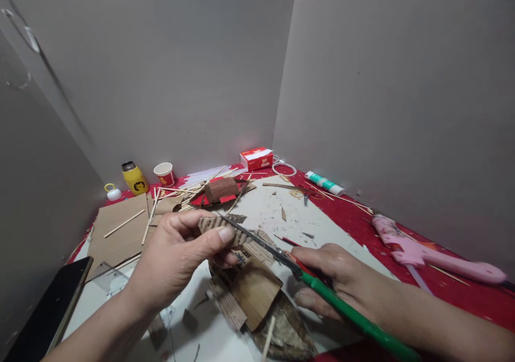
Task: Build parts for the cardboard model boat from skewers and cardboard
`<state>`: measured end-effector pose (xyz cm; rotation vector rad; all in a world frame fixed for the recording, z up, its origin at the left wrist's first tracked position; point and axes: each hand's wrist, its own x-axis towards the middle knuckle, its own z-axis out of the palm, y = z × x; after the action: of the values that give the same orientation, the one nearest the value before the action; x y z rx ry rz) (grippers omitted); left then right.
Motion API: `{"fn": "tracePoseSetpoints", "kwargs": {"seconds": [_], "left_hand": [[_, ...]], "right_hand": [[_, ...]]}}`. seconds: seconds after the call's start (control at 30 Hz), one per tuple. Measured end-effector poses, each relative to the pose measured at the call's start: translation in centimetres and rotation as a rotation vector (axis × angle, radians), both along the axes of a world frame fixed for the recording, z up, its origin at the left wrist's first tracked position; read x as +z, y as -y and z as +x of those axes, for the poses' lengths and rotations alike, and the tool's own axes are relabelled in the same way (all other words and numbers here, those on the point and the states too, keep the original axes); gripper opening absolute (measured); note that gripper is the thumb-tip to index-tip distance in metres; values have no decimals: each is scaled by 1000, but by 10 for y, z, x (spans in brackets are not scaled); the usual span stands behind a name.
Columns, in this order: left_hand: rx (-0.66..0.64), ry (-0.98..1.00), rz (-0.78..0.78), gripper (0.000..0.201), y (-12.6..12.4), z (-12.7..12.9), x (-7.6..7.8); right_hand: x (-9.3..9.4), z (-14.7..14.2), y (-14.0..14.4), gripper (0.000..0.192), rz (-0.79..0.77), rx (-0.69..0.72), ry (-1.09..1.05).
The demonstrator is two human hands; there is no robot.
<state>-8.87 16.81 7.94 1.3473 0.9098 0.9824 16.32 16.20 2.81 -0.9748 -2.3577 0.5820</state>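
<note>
My left hand [189,249] is closed, pinching a small piece of corrugated cardboard [207,225] between thumb and fingers. In my right hand [341,281] are scissors [333,300] with dark blades and a long green handle; some red shows beside the grip. The blades reach left to the cardboard piece, their tips close to my left thumb. Below both hands lies a cardboard model [257,292], boat-like, with a curved brown cover and ribbed strips. Its far part is hidden behind my left hand and the scissors.
Behind, another boat-like model [221,190] sits among wooden sticks [124,223]. A yellow bottle [134,178], paper cup [164,174] and red box [256,159] line the back. A pink glue gun [438,257] lies right, a phone [50,308] and cardboard sheet [116,233] left.
</note>
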Motion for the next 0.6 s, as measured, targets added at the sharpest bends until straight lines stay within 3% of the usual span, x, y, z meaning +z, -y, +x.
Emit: {"fn": "tracePoseSetpoints", "kwargs": {"seconds": [0.13, 0.27, 0.43, 0.6], "left_hand": [[-56, 18, -23, 16, -1, -1, 1], [-45, 91, -10, 18, -2, -5, 4], [18, -9, 115, 24, 10, -4, 14], [99, -186, 136, 35, 45, 1, 20]], "right_hand": [[1, 1, -4, 32, 36, -21, 10], [7, 13, -13, 41, 73, -209, 79], [7, 45, -20, 38, 83, -577, 492], [-9, 70, -21, 36, 49, -597, 692]]}}
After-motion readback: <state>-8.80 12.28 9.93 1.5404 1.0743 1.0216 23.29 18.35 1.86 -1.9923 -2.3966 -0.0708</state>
